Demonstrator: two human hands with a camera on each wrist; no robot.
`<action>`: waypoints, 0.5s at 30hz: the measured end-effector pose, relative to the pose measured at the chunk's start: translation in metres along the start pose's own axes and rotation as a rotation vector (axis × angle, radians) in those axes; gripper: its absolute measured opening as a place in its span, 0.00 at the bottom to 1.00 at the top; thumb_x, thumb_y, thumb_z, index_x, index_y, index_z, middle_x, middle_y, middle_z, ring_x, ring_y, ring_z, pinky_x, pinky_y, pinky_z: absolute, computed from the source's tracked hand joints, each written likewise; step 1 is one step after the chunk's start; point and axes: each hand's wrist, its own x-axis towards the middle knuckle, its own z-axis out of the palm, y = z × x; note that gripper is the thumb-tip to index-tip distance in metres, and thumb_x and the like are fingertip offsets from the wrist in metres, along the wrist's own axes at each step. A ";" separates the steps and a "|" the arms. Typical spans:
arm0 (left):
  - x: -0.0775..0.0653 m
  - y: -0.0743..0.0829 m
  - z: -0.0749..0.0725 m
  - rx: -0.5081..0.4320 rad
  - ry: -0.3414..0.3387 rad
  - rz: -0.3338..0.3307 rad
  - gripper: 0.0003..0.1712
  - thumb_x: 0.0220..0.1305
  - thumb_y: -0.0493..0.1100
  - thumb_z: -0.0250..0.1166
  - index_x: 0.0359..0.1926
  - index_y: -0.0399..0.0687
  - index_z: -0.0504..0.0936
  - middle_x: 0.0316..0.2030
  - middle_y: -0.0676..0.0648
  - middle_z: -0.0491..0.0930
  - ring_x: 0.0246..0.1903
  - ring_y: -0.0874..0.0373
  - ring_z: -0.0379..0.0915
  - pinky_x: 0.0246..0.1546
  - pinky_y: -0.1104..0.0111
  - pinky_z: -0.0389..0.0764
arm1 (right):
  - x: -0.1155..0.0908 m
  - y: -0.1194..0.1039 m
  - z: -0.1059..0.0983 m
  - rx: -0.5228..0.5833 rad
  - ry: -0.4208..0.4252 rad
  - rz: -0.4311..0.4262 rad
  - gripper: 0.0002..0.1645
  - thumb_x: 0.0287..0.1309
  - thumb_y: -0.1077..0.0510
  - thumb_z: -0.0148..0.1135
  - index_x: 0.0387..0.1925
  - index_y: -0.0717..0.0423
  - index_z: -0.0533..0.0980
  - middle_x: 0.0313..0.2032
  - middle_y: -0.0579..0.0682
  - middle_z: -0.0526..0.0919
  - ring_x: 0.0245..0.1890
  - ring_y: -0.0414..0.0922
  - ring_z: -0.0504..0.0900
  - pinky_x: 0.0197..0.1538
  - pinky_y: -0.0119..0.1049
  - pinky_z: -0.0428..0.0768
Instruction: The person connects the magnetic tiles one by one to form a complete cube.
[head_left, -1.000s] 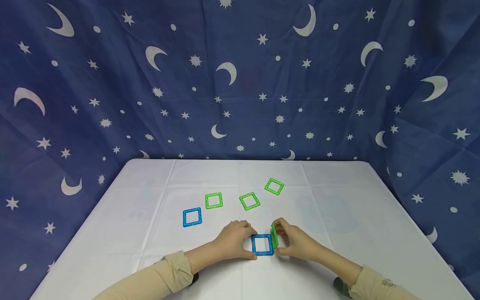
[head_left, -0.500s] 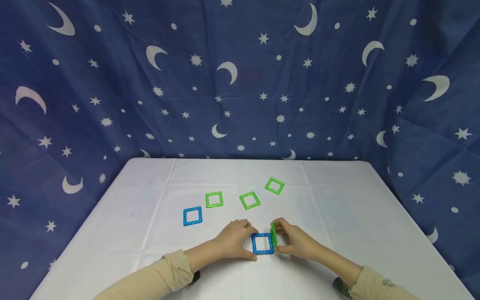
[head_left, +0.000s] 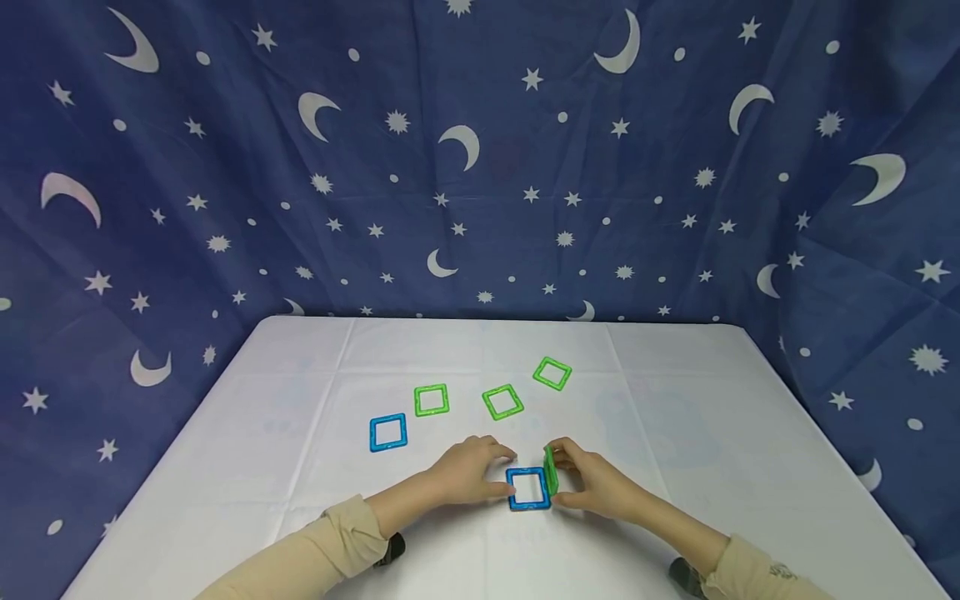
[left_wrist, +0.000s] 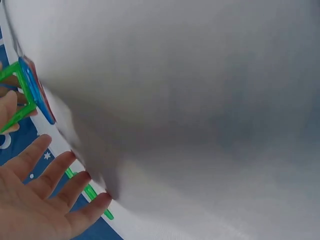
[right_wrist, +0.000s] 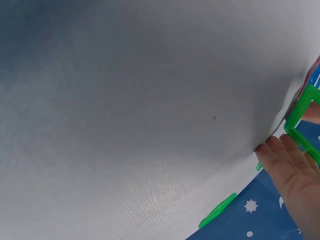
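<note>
A blue square magnetic tile [head_left: 529, 506] lies flat near the front middle of the table. At its right edge a green square magnetic tile [head_left: 551, 471] stands upright. My right hand [head_left: 600, 485] holds the green one between thumb and fingers from its right side. My left hand [head_left: 467, 472] is at the blue tile's left, thumb tip right at its left edge. Spread, mostly straight fingers show on the left hand [left_wrist: 60, 200] in the left wrist view. There, a reddish layer [left_wrist: 31, 64] shows along the underside of the blue tile.
Behind the hands lie a loose blue tile [head_left: 373, 435], a green tile [head_left: 432, 412] at the left, another green tile [head_left: 509, 414] in the middle and a third green tile [head_left: 547, 384] farther back. A dark blue patterned curtain [head_left: 495, 167] hangs behind the white-covered table [head_left: 675, 400].
My left hand's fingers have shifted slightly back from the blue tile's far left corner, and its thumb has moved up along the left edge. The right hand keeps holding the green tile upright.
</note>
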 end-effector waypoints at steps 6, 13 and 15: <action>0.008 -0.003 -0.003 -0.101 0.076 -0.044 0.22 0.59 0.52 0.66 0.51 0.47 0.81 0.44 0.47 0.83 0.46 0.55 0.78 0.48 0.62 0.78 | -0.001 0.001 0.000 -0.003 -0.007 0.021 0.36 0.51 0.57 0.69 0.56 0.64 0.62 0.51 0.61 0.80 0.53 0.58 0.78 0.58 0.52 0.71; 0.020 -0.016 -0.003 -0.150 0.220 -0.092 0.14 0.59 0.47 0.66 0.44 0.47 0.84 0.36 0.48 0.85 0.38 0.56 0.80 0.39 0.65 0.78 | -0.001 0.001 0.000 0.009 -0.005 0.024 0.36 0.51 0.57 0.69 0.57 0.64 0.62 0.51 0.59 0.80 0.53 0.57 0.78 0.59 0.52 0.71; 0.025 -0.020 -0.004 -0.158 0.268 -0.106 0.12 0.58 0.45 0.67 0.41 0.46 0.85 0.33 0.49 0.84 0.34 0.58 0.78 0.34 0.68 0.77 | -0.001 0.001 0.000 0.010 -0.003 0.021 0.36 0.51 0.57 0.69 0.58 0.64 0.62 0.50 0.59 0.80 0.53 0.57 0.79 0.58 0.52 0.71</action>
